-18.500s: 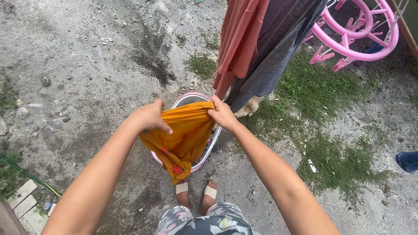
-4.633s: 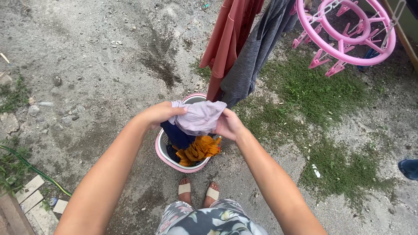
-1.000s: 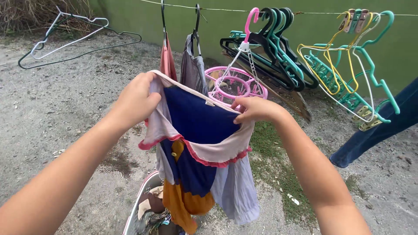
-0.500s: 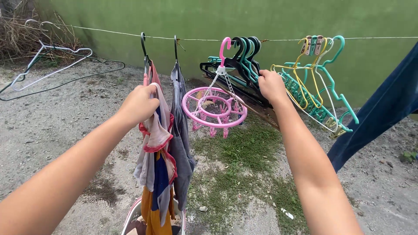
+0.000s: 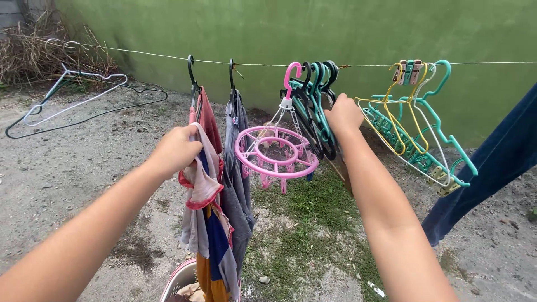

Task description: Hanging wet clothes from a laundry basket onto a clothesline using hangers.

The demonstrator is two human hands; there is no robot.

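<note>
My left hand (image 5: 176, 150) grips a bunched garment (image 5: 206, 223) of pale lilac, navy and mustard cloth with a red trim; it hangs down from my fist. My right hand (image 5: 342, 116) is closed on the bunch of black and teal hangers (image 5: 314, 106) hooked on the wire clothesline (image 5: 156, 54). A pink round peg hanger (image 5: 276, 152) dangles between my two hands. Left of it, a salmon top (image 5: 208, 117) and a grey garment (image 5: 238, 168) hang on black hangers.
Teal and yellow hangers (image 5: 417, 120) crowd the line to the right. Dark blue jeans (image 5: 486, 168) hang at the far right. Two loose hangers (image 5: 84, 100) sit on the line at left. A pink-rimmed laundry basket (image 5: 178, 281) stands on gravel below. A green wall is behind.
My right hand has let go of the garment and reached up to the black and teal hangers, pulling them. My left hand now holds the garment alone, bunched.
</note>
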